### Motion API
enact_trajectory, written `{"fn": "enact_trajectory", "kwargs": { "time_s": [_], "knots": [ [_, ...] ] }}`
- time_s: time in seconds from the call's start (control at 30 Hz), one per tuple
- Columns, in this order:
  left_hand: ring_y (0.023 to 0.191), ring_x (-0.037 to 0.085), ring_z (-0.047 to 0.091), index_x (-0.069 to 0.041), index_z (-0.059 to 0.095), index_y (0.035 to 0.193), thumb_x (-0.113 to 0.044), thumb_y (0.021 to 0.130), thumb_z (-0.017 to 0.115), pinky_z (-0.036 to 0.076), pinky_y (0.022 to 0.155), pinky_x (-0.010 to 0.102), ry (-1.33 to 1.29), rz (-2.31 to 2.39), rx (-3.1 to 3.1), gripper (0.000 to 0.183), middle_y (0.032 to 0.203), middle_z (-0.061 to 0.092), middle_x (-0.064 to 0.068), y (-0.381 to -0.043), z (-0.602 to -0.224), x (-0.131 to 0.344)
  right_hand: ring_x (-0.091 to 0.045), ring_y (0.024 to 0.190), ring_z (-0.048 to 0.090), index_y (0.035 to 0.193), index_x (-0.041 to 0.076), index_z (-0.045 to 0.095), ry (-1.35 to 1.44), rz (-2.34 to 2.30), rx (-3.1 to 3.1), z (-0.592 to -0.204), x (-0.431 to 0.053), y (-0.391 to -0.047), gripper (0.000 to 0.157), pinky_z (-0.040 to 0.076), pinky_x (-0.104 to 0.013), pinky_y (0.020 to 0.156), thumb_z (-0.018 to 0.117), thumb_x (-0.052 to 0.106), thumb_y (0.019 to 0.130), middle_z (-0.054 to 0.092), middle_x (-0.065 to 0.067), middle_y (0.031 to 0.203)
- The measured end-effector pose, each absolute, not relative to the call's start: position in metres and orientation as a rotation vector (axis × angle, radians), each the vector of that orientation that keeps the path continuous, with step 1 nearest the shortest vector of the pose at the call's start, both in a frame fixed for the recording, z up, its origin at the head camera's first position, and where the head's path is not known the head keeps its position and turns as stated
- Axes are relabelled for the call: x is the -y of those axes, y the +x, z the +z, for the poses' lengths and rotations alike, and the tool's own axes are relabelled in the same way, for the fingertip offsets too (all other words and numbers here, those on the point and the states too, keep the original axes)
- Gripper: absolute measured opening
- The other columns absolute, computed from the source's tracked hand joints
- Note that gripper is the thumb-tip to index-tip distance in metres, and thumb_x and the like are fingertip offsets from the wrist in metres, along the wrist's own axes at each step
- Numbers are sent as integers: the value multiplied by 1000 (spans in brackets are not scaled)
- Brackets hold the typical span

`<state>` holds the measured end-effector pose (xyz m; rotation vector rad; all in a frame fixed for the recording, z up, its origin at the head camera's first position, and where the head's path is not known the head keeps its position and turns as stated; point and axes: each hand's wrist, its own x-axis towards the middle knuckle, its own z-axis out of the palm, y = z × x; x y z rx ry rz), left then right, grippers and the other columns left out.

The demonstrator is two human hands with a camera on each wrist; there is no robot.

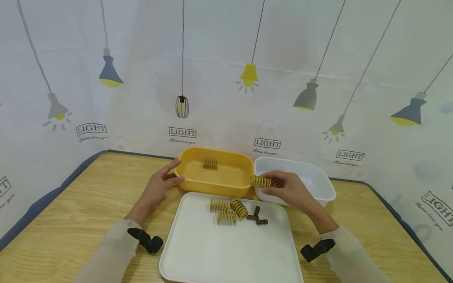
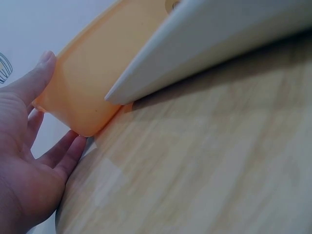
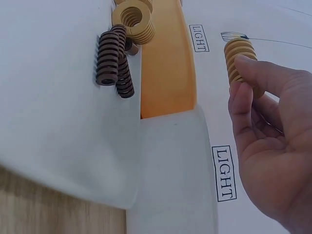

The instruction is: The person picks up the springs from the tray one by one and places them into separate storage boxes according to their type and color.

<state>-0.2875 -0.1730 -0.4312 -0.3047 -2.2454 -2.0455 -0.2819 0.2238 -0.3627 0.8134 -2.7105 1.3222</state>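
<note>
My right hand [image 1: 288, 188] pinches a yellow coil spring [image 1: 261, 181] between thumb and fingers, over the place where the two bins meet. The right wrist view shows this spring [image 3: 240, 56] sticking out past the fingertips. With fairly straight fingers, my left hand [image 1: 159, 188] touches the left end of the yellow bin [image 1: 216, 186]; in the left wrist view its fingers rest against the outer wall. One yellow spring [image 1: 210, 164] lies inside that bin. On the white tray [image 1: 226, 251] lie three more yellow springs [image 1: 226, 217] and several small brown springs [image 1: 262, 222].
A white bin [image 1: 315, 179] stands to the right of the yellow one, behind the tray's far right corner. All of it rests on a wooden table [image 1: 81, 208]. A curtain printed with lamps [image 1: 219, 78] hangs behind the table.
</note>
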Motion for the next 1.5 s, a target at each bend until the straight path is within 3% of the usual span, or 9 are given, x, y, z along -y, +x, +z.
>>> {"fn": "enact_trajectory", "kwargs": {
  "time_s": [0.13, 0.43, 0.6, 0.97, 1.5],
  "knots": [
    [122, 32, 47, -11, 41, 146, -23, 89, 70, 44, 87, 17, -305, -2053, 2226, 66, 156, 24, -4, -288, -432, 172, -19, 87, 63, 118, 11, 66, 849, 1346, 2696, -362, -217, -288, 37, 53, -29, 74, 76, 19, 83, 67, -2, 103],
    [125, 35, 44, -12, 39, 147, -21, 91, 68, 42, 86, 14, -294, -2051, 2243, 64, 156, 22, -4, -285, -431, 174, -17, 86, 62, 119, 11, 66, 831, 1324, 2744, -361, -192, -308, 41, 52, -31, 73, 77, 26, 82, 67, -3, 102],
    [125, 34, 44, -12, 39, 147, -19, 91, 67, 42, 87, 14, -289, -2066, 2236, 64, 157, 22, -4, -285, -432, 174, -18, 90, 62, 118, 9, 66, 781, 1329, 2768, -359, -179, -315, 41, 52, -31, 76, 77, 25, 82, 66, -5, 108],
    [123, 29, 47, -17, 41, 147, -26, 89, 70, 42, 88, 16, -270, -2054, 2252, 65, 155, 24, -10, -288, -432, 174, -18, 90, 62, 118, 10, 66, 756, 1334, 2781, -357, -163, -332, 39, 52, -32, 74, 76, 25, 83, 66, -3, 103],
    [125, 30, 45, -15, 40, 147, -21, 90, 68, 41, 90, 18, -244, -2082, 2261, 64, 155, 24, -9, -288, -429, 173, -19, 92, 60, 121, 11, 65, 740, 1409, 2845, -366, -148, -347, 41, 51, -33, 78, 76, 23, 83, 65, -2, 107]
  ]
}}
